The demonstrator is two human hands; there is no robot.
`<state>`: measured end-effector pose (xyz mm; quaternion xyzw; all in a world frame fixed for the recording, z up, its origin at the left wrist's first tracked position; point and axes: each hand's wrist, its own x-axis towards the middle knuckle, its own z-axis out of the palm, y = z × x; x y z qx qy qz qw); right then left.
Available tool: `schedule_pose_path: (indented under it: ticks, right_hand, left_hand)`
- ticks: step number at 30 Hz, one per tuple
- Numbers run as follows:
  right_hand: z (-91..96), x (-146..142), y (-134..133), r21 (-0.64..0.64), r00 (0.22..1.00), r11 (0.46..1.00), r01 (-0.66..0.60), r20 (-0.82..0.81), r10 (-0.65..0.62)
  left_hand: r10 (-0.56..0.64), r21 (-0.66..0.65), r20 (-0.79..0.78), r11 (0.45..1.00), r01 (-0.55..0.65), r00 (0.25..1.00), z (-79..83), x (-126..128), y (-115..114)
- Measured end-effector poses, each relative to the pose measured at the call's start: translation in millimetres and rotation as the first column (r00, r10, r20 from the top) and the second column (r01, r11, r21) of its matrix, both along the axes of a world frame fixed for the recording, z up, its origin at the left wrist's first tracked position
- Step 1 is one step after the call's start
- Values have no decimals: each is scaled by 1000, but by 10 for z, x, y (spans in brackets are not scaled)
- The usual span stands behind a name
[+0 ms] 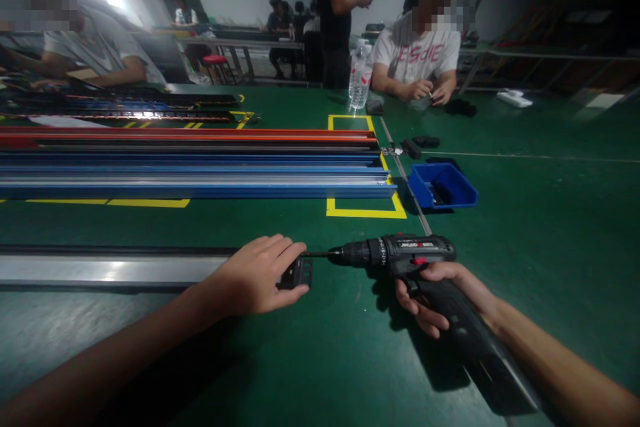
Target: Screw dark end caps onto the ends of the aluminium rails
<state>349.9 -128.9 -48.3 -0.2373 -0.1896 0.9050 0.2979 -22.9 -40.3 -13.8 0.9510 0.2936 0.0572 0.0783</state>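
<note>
A black cordless drill (420,250) lies on its side in my right hand (440,293), its bit pointing left. The bit's tip reaches a black end cap (303,273) at the right end of a long silver metal profile (120,268). My left hand (260,273) is closed over that end, with the thumb on the near side and the fingers on the far side. Its palm covers the joint between cap and profile. Whether a screw sits under the bit is hidden by my fingers.
Beyond lie long blue profiles (200,183) and an orange profile (250,135), their ends inside yellow tape (367,213). A blue bin (445,187) with dark parts stands right of them. Water bottles (360,77) stand farther back. A co-worker (415,60) sits across the green table.
</note>
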Motion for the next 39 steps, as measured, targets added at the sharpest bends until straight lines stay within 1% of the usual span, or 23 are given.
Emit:
schedule_pose_path:
  ticks: [7,12,16,22,29,35,39]
  right_hand:
    - [-14,-3,-17,-13,1000,1000,10,11,-10]
    - [-3,-13,-30,-47,999,998,33,11,-32]
    - [14,-10,-30,-47,1000,999,21,15,-20]
    - [-12,1,-29,-48,999,999,6,-40,-8]
    - [48,-10,-21,-28,999,1000,-11,-40,10]
    - [-37,7,-17,11,999,1000,-6,-41,7]
    - [-54,19,-15,1,999,1000,-7,-34,7]
  left_hand:
    - [-19,43,53,999,17,998,16,1,-28]
    - [-25,57,48,998,22,999,28,7,-37]
    - [-23,40,44,999,21,999,36,20,-31]
    - [-21,13,44,1000,20,999,24,3,-29]
    - [-24,10,56,1000,23,998,27,0,-32]
    - [-30,27,61,999,29,998,-13,-2,-18]
    - [-23,9,39,1000,23,999,-8,-4,-14]
